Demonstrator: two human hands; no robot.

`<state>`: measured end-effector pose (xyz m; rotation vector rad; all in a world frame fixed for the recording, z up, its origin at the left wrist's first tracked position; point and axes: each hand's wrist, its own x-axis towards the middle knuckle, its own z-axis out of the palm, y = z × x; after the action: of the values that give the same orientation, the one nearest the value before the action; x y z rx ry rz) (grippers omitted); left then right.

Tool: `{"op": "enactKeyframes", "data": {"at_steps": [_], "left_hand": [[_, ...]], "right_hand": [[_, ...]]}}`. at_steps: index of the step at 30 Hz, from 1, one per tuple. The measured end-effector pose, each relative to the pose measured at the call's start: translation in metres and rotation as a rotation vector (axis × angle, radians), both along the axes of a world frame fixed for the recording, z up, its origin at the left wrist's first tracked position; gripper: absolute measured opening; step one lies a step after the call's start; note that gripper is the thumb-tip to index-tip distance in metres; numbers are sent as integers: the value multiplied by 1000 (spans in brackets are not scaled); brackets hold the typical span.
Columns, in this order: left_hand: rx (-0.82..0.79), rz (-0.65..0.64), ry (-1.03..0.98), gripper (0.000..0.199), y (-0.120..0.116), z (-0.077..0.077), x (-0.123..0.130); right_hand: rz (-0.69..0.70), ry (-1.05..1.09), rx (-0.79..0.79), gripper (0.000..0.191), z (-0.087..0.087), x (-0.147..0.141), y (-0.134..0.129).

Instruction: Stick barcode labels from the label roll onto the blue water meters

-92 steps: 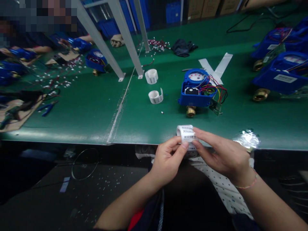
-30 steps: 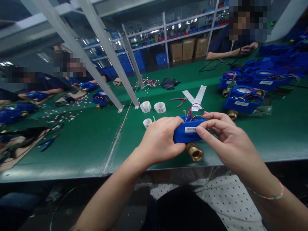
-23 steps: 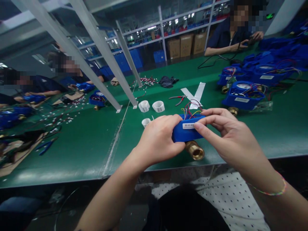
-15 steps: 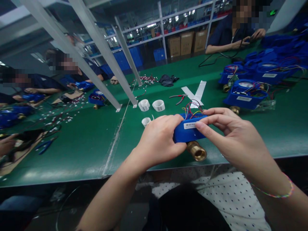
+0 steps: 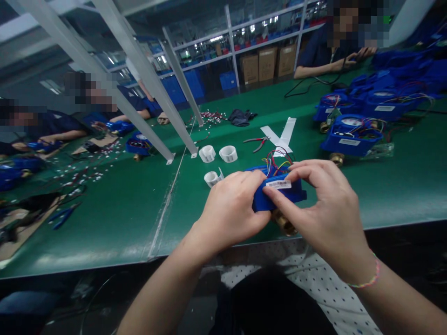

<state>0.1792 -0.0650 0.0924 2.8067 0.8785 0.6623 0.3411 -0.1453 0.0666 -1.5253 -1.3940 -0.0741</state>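
A blue water meter (image 5: 260, 201) with a brass pipe fitting (image 5: 284, 223) underneath is held just above the front of the bench. My left hand (image 5: 232, 204) is closed around its left side, thumb low on the front and fingers over the top. A white barcode label (image 5: 278, 184) lies on the meter's front face. My right hand (image 5: 321, 200) is at this label, thumb tip by its left end and index finger by its upper right corner. Thin coloured wires (image 5: 275, 160) rise from the meter's open top.
Label rolls (image 5: 228, 154) stand beyond my left hand. Red-handled pliers (image 5: 258, 143) and crossed white strips (image 5: 282, 139) lie behind the meter. More blue meters (image 5: 351, 135) are at the right. Metal posts (image 5: 153, 88) rise at left. Co-workers sit around the green bench (image 5: 125, 223).
My right thumb has slid left along the label, from its right end to its left end. The meter is slightly lower and its label sits more tilted. My left hand keeps its hold.
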Motion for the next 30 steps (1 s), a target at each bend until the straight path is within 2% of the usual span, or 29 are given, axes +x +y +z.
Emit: {"op": "enactKeyframes", "data": {"at_steps": [4,10,14,16,18,20,22,24,28,30], "left_hand": [[-11,2,-22,29,-7,-6,-3],[11,-42,-71,37,-20,-21,-11],[97,-137,-131,39,-35,-48,-19],[152,-184,-159,42,-42,-66,-26],[190,-196,-193,47,-47,-81,-35],[197,-174,-235,51,-47,-91,-43],[194,-155,-286,53,-44,-95,-49],[189,-169,-310,52,-38,-96,-53],[206,-224,-276,52,-30,-98,-54],[222,-238,-254,53,-28,-100,-55]], "right_hand": [[-31,195,1,50,-9,-1,1],[189,595,31,35,-26,12,-10],[263,756,13,39,-50,12,-34],[222,835,-20,45,-63,11,-49],[118,874,-41,49,-75,13,-63],[1,829,-54,57,-83,20,-72],[-3,752,-121,66,-85,31,-72],[171,728,-265,72,-83,42,-65],[679,779,-594,84,-75,56,-40],[816,773,-698,87,-71,55,-33]]}}
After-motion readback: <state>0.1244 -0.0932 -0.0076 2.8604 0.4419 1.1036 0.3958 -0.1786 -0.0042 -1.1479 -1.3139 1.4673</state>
